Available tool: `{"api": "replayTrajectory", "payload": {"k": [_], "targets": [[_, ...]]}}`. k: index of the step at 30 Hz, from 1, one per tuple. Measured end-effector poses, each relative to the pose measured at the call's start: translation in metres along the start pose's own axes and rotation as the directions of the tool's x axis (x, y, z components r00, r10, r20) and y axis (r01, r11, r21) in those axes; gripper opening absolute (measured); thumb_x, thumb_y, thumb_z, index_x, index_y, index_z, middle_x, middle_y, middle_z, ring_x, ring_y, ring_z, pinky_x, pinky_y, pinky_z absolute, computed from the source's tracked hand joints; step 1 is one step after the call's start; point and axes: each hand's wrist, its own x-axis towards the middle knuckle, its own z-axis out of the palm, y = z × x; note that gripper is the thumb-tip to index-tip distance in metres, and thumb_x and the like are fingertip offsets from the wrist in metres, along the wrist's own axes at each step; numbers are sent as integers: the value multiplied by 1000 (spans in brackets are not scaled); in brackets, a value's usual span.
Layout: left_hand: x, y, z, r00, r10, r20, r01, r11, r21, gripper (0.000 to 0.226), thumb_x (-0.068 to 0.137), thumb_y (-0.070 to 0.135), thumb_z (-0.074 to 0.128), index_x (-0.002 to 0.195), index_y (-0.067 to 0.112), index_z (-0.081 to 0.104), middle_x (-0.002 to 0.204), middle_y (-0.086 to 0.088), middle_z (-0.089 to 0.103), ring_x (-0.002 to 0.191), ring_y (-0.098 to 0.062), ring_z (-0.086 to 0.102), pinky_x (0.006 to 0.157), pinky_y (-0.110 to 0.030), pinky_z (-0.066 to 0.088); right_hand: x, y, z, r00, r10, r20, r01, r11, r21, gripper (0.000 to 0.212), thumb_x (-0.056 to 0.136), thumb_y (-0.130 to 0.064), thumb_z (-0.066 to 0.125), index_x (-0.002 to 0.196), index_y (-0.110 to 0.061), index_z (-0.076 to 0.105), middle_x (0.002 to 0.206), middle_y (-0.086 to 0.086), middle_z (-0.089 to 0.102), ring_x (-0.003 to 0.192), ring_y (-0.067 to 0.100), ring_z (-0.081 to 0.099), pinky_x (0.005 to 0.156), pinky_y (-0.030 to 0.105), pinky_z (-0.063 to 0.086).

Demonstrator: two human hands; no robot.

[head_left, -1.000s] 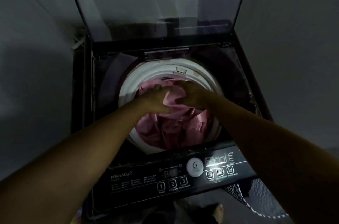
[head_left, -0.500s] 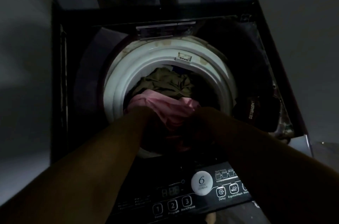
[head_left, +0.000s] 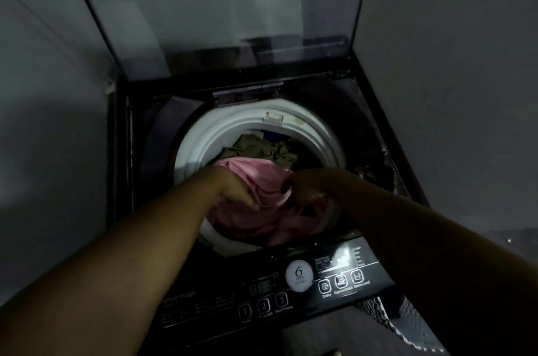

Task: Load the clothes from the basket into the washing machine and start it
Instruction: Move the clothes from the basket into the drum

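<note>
While I Hold the Pink Cloth, I Must Push It Down Low

As both of my arms reach into the washing machine [head_left: 364,111], my left hand [head_left: 238,192] grips a bunch of the pink cloth [head_left: 256,172], with the fingers curled into it. My right hand [head_left: 302,189] is in the dark, but its fingers look bent and seem to pinch the same cloth just beside the left one. The pink cloth sits inside the white ring [head_left: 203,146] at the near side of the tub, piled up high by the front edge. Behind it lies a brown-green cloth [head_left: 262,149], lower in the tub. The lid [head_left: 203,20] stands up at the back.

I think the job now is to tuck the pink cloth down. To do it well, I should push it low and to the middle, so no bit hangs over the white ring. Then I should let go with both hands and pull my fingers out clean, so nothing comes back up with them.

A zigzag thing [head_left: 387,323] shows at the bottom right. It may be the basket, but I cannot tell. When all is in, the lid must come down and button 3 [head_left: 281,300] on the panel [head_left: 215,294], marked Start/Pause, gets a press.
</note>
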Motion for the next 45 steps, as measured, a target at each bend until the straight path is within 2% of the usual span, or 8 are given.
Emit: {"api": "replayTrajectory", "payload": {"k": [4,9,12,15,19,31,38,45], "targets": [[-62,42,-40,954,84,-287,-77,996,35,80,86,61,65,154,30,36,158,6,33,144,-19,34,119,-32,29,-105,-31,-45,956,-131,-264,76,975,-210,50,93,-34,69,140,-18,58,142,5,57,121,23,58,92,24,47],[-90,100,-63,762,240,-602,-247,966,72,88,74,66,72,148,25,47,151,1,49,134,-17,49,113,-36,40,-186,1,-70,847,-132,-515,49,984,-172,61,89,-40,70,144,-22,53,146,9,53,131,26,53,106,29,43],[-103,153,-67,671,318,-670,-308,941,138,83,79,59,71,150,24,44,152,-6,46,138,-24,47,115,-41,38,-222,39,-72,787,-126,-603,1,979,-203,57,92,-38,67,143,-18,53,143,12,56,130,30,54,103,32,43],[-106,210,-63,622,387,-681,-330,918,220,104,71,78,62,155,25,34,158,-8,37,144,-27,39,118,-40,34,-254,90,-66,757,-80,-649,-21,989,-147,54,94,-41,64,140,-15,54,139,15,56,127,34,54,99,36,44],[-101,304,-31,592,475,-651,-409,873,265,80,88,53,69,155,25,34,156,-6,39,142,-22,39,118,-34,32,-283,183,-40,729,43,-683,-56,998,4,68,94,-47,63,151,-18,42,152,11,47,137,31,47,113,41,40],[47,494,118,747,534,-395,-437,843,314,72,90,50,67,151,24,41,154,-6,41,138,-22,44,112,-37,41,-258,431,111,778,316,-544,-66,901,429,64,92,-42,66,149,-19,46,149,9,52,135,29,50,109,35,41],[185,506,193,866,440,-239,-381,889,255,63,91,38,71,146,18,49,148,-5,48,136,-20,45,101,-14,30,-166,516,213,852,336,-403,-60,826,561,56,92,-34,67,144,-18,52,146,9,55,132,28,52,105,31,41],[312,481,241,940,274,-205,-253,960,122,71,90,51,67,150,23,42,155,-7,41,137,-24,45,113,-34,38,-48,559,283,891,341,-299,-68,753,655,63,92,-39,68,148,-19,48,148,8,53,133,27,51,105,31,42]]}}
